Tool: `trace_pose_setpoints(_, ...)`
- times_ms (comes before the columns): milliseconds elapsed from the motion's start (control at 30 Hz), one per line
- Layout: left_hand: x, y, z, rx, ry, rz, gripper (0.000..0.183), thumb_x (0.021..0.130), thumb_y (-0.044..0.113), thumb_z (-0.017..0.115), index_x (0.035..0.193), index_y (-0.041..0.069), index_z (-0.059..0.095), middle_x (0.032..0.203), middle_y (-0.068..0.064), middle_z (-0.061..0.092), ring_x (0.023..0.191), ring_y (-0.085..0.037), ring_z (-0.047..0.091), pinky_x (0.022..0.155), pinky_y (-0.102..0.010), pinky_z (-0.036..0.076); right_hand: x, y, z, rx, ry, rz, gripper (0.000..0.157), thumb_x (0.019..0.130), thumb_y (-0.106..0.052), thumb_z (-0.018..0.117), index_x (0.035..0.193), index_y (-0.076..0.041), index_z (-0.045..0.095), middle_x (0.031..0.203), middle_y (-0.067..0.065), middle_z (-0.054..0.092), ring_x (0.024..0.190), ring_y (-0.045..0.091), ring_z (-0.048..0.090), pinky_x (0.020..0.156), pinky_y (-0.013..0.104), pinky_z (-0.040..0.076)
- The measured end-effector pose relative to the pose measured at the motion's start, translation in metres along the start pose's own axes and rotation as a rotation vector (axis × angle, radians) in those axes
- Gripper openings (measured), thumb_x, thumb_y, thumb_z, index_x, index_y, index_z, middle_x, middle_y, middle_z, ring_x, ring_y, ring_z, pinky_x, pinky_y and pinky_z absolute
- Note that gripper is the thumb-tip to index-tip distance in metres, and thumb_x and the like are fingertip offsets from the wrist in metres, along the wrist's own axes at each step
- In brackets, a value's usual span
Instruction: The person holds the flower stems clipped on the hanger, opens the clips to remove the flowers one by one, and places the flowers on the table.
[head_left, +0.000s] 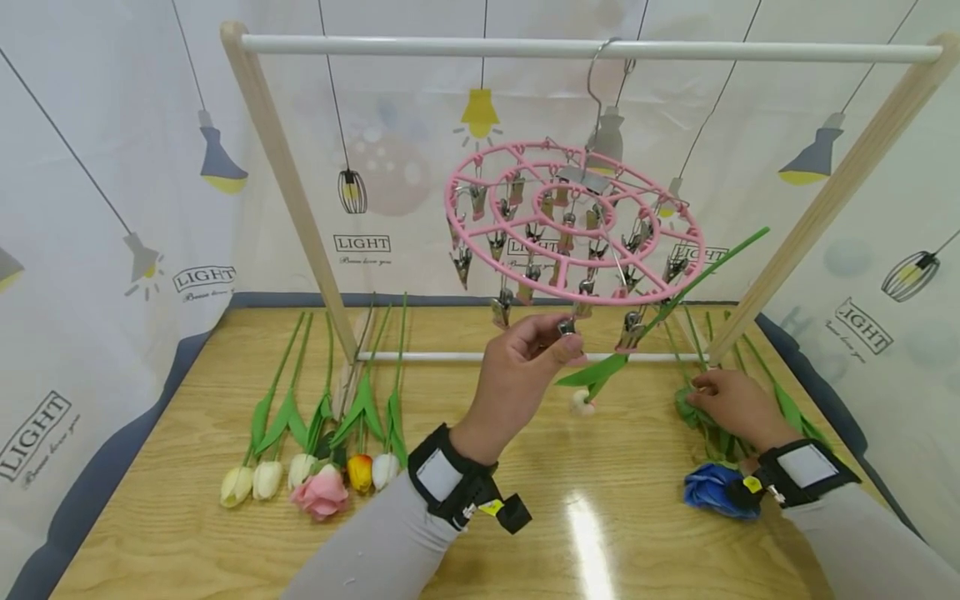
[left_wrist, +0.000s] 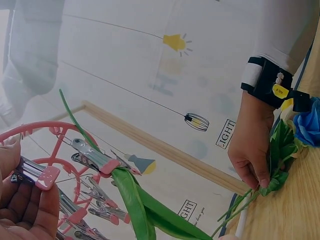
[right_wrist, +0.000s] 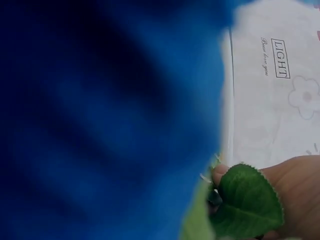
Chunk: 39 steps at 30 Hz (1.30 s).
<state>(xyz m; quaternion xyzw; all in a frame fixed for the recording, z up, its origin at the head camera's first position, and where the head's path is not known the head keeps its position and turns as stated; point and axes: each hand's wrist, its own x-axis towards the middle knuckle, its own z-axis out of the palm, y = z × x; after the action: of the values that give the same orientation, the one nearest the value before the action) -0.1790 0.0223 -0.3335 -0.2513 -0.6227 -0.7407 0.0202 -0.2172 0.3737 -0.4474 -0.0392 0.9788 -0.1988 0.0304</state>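
My left hand (head_left: 517, 379) pinches a metal clip with pink tips (left_wrist: 36, 172) below the near rim of a pink round clip hanger (head_left: 577, 293). Just right of it, another clip (head_left: 632, 330) holds a green flower stem (head_left: 723, 268); its pale bloom (head_left: 582, 403) hangs downward. Low at the right, my right hand (head_left: 738, 407) pinches the leafy stem of a blue rose (head_left: 716, 492), close to the table. In the right wrist view the blue petals (right_wrist: 110, 120) fill most of the picture, and a leaf (right_wrist: 247, 205) covers part of the fingers.
The hanger hooks over the white bar (head_left: 420, 47) of a wooden-legged rack (head_left: 288, 183). Several tulips (head_left: 267, 481) and a pink rose (head_left: 321, 493) lie on the table (head_left: 150, 508) at left. More green stems (head_left: 787, 408) lie at right, by the rack's leg.
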Motion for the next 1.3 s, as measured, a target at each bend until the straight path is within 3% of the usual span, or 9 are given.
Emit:
trace_pose_setpoints(300, 0.000, 0.000, -0.001, -0.041, -0.016, -0.007, 0.027, 0.090, 0.017, 0.061, 0.115, 0.006, 0.061, 0.100, -0.019, 0.064, 0.092, -0.023, 0.060, 0.084, -0.035, 0.055, -0.004, -0.009, -0.005, -0.052, -0.028, -0.031, 0.048, 0.094, -0.026, 0.055, 0.123, 0.011, 0.051, 0.101, 0.029, 0.064, 0.080, 0.029, 0.062, 0.061, 0.043, 0.053)
trace_pose_setpoints(567, 0.001, 0.000, -0.001, -0.007, -0.014, -0.014, 0.028, 0.091, 0.019, 0.060, 0.116, 0.007, 0.061, 0.101, -0.017, 0.064, 0.091, -0.020, 0.061, 0.079, -0.027, 0.055, -0.017, -0.022, -0.019, -0.076, 0.008, -0.090, 0.051, 0.093, -0.028, 0.057, 0.125, 0.011, 0.049, 0.096, 0.026, 0.067, 0.074, 0.024, 0.062, 0.060, 0.042, 0.053)
trace_pose_setpoints(767, 0.000, 0.001, -0.001, -0.005, -0.007, -0.014, 0.028, 0.090, 0.018, 0.061, 0.116, 0.006, 0.061, 0.100, -0.018, 0.065, 0.091, -0.020, 0.061, 0.076, -0.026, 0.054, -0.023, -0.041, -0.037, -0.060, 0.006, -0.085, 0.056, 0.096, -0.036, 0.051, 0.130, 0.008, 0.046, 0.107, 0.029, 0.063, 0.085, 0.029, 0.062, 0.063, 0.044, 0.054)
trace_pose_setpoints(933, 0.000, 0.001, 0.000, -0.008, 0.002, -0.012, 0.028, 0.090, 0.018, 0.062, 0.115, 0.006, 0.062, 0.100, -0.017, 0.065, 0.090, -0.020, 0.061, 0.077, -0.031, 0.055, -0.034, -0.068, -0.052, 0.017, 0.037, -0.118, 0.060, 0.096, -0.045, 0.046, 0.137, -0.002, 0.042, 0.115, 0.024, 0.062, 0.098, 0.031, 0.059, 0.071, 0.047, 0.055)
trace_pose_setpoints(1033, 0.003, -0.011, -0.002, -0.014, -0.007, 0.007, 0.029, 0.089, 0.025, 0.062, 0.115, 0.011, 0.062, 0.100, -0.014, 0.065, 0.091, -0.020, 0.061, 0.079, -0.034, 0.056, -0.040, -0.084, -0.056, 0.081, 0.065, -0.161, 0.057, 0.095, -0.045, 0.048, 0.139, -0.009, 0.043, 0.116, 0.018, 0.064, 0.099, 0.029, 0.060, 0.074, 0.048, 0.055)
trace_pose_setpoints(1167, 0.008, -0.028, -0.005, -0.023, -0.020, 0.022, 0.033, 0.087, 0.035, 0.063, 0.115, 0.018, 0.062, 0.100, -0.010, 0.065, 0.092, -0.020, 0.061, 0.080, -0.034, 0.056, -0.044, -0.100, -0.054, 0.215, 0.089, -0.209, 0.047, 0.095, -0.040, 0.050, 0.136, -0.019, 0.047, 0.119, 0.009, 0.063, 0.100, 0.017, 0.060, 0.076, 0.035, 0.057)
trace_pose_setpoints(1300, 0.007, -0.026, -0.004, -0.026, -0.021, 0.007, 0.031, 0.088, 0.030, 0.063, 0.116, 0.016, 0.061, 0.101, -0.012, 0.065, 0.092, -0.020, 0.060, 0.079, -0.031, 0.056, -0.046, -0.113, -0.046, 0.436, 0.082, -0.262, 0.042, 0.095, -0.031, 0.053, 0.135, -0.024, 0.047, 0.126, 0.006, 0.059, 0.105, 0.012, 0.057, 0.079, 0.022, 0.054)
